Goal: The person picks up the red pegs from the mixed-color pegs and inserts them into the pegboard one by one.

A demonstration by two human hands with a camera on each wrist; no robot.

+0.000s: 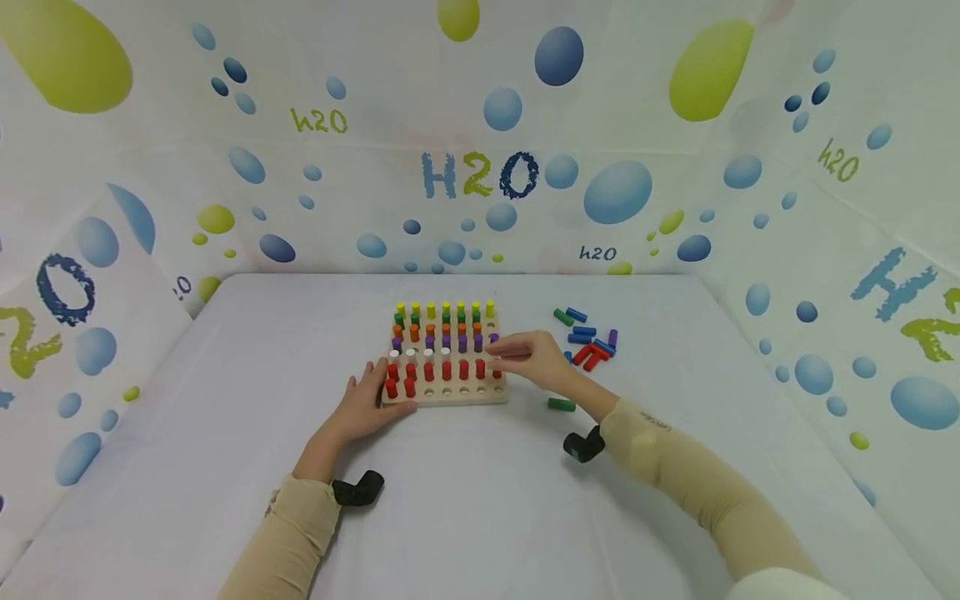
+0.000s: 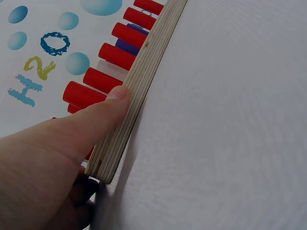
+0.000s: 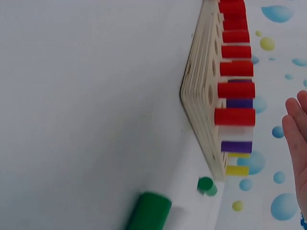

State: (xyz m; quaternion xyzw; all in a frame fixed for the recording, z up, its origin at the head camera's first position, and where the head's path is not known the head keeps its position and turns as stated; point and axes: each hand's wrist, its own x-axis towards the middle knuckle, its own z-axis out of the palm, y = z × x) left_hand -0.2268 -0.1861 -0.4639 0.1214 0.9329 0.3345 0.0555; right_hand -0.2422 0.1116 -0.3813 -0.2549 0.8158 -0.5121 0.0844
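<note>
A wooden pegboard stands on the white cloth, filled with rows of coloured pegs. My left hand grips its front left corner. The thumb presses on the layered front edge, while the other fingers lie at the left side, partly hidden. Above the right end of the board is my right hand, fingers extended and seemingly holding nothing. A white peg stands behind the last red peg, below the right fingertips. Two red pegs fill the left of the front row; holes follow to their right.
Right of the board lies a loose heap of blue, red, purple and green pegs, with a red peg among them. A single green peg lies nearer me, below my right wrist. A patterned backdrop rises behind the table.
</note>
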